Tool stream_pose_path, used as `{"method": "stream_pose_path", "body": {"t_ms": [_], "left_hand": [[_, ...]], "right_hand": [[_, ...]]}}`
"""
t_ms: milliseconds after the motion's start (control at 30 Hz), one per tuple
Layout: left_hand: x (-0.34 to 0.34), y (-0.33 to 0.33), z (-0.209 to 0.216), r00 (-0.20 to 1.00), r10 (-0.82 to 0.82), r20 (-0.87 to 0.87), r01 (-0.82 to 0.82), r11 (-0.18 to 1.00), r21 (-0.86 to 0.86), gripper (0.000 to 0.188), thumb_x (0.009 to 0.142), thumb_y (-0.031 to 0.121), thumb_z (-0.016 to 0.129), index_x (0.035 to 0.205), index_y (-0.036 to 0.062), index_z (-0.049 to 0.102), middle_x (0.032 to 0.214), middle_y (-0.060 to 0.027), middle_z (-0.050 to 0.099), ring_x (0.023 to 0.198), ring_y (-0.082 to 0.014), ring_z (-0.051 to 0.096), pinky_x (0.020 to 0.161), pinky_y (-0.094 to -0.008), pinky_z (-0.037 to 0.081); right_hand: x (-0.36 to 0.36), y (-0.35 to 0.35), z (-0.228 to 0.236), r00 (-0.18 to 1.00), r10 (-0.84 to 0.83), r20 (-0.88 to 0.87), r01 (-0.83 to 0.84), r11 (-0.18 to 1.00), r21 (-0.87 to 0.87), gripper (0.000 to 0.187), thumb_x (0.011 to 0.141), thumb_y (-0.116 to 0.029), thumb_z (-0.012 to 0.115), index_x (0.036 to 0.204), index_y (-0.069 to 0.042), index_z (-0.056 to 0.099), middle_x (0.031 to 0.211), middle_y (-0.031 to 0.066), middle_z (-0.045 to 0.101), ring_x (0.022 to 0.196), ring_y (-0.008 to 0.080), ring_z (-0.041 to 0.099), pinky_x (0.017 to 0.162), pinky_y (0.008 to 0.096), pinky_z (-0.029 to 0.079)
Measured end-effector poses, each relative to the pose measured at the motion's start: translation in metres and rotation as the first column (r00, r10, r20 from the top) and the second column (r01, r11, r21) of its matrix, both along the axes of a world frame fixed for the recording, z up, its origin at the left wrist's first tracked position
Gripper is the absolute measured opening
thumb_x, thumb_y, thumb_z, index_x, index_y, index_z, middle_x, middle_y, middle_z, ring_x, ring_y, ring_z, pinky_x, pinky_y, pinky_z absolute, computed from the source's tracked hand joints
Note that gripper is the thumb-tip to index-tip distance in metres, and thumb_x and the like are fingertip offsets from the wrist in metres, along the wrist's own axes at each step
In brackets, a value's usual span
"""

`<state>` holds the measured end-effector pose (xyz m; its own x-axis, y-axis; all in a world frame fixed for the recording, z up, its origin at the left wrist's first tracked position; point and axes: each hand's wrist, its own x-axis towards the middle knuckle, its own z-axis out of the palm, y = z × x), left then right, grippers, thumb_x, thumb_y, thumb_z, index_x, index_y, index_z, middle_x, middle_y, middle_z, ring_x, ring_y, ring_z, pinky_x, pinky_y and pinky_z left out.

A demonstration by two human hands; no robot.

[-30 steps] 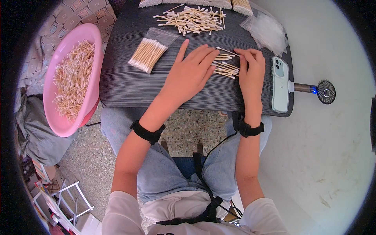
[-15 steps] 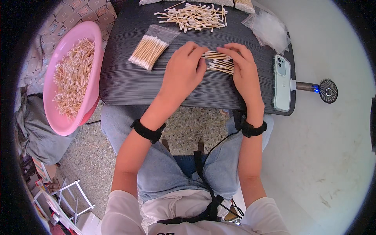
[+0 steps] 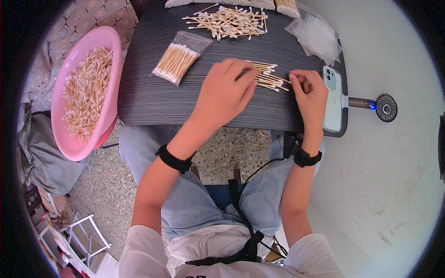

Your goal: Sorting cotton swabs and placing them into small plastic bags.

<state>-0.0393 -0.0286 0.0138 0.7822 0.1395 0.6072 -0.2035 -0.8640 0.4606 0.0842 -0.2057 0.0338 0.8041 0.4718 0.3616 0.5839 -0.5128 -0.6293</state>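
Note:
A small loose row of cotton swabs (image 3: 269, 79) with pale wooden sticks lies on the dark table between my hands, its sticks slightly fanned. My left hand (image 3: 227, 88) is over the row's left ends, fingers stretched and apart, a little blurred; it covers those ends. At the right side of the row, my right hand (image 3: 311, 89) has its thumb and forefinger pinched on the end of one cotton swab that sticks out from the others. Left of my left hand, a clear zip bag (image 3: 176, 60) packed with aligned swabs lies flat.
A loose heap of swabs (image 3: 229, 22) lies at the table's far side, with filled bags (image 3: 287, 7) behind it. Empty clear bags (image 3: 317, 37) rest at the far right. A phone (image 3: 332, 99) with a small fan (image 3: 385, 107) lies right. A pink basin (image 3: 116, 60) of swabs stands left.
My right hand has moved right, away from the row, and now pinches one swab's end. My left hand has shifted slightly right and nearer me. The swabs have spread rightward.

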Motion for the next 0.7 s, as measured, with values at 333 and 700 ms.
{"method": "stream_pose_path", "body": {"t_ms": [333, 700], "left_hand": [[0.001, -0.011, -0.008, 0.977, -0.073, -0.199, 0.123, 0.961, 0.248, 0.042, 0.092, 0.021, 0.06, 0.128, 0.0008, 0.057, 0.141, -0.0101, 0.051, 0.135, -0.023, 0.044, 0.115, -0.0417, 0.031], [-0.005, -0.017, -0.006, 0.979, 0.006, -0.204, 0.057, 0.951, 0.303, 0.043, 0.092, 0.023, 0.061, 0.126, -0.0022, 0.058, 0.138, -0.0128, 0.054, 0.134, -0.024, 0.046, 0.114, -0.0415, 0.033]], "right_hand": [[-0.003, 0.012, -0.007, 0.988, 0.15, -0.016, -0.148, 0.984, 0.104, 0.01, 0.084, -0.004, 0.07, 0.093, 0.0, 0.068, 0.08, 0.0079, 0.062, 0.064, 0.015, 0.056, 0.061, 0.028, 0.046], [-0.004, 0.011, -0.001, 0.971, 0.238, 0.028, -0.239, 0.96, 0.147, 0.012, 0.083, -0.003, 0.071, 0.095, -0.001, 0.069, 0.083, 0.0071, 0.065, 0.069, 0.015, 0.058, 0.062, 0.0265, 0.045]]}}
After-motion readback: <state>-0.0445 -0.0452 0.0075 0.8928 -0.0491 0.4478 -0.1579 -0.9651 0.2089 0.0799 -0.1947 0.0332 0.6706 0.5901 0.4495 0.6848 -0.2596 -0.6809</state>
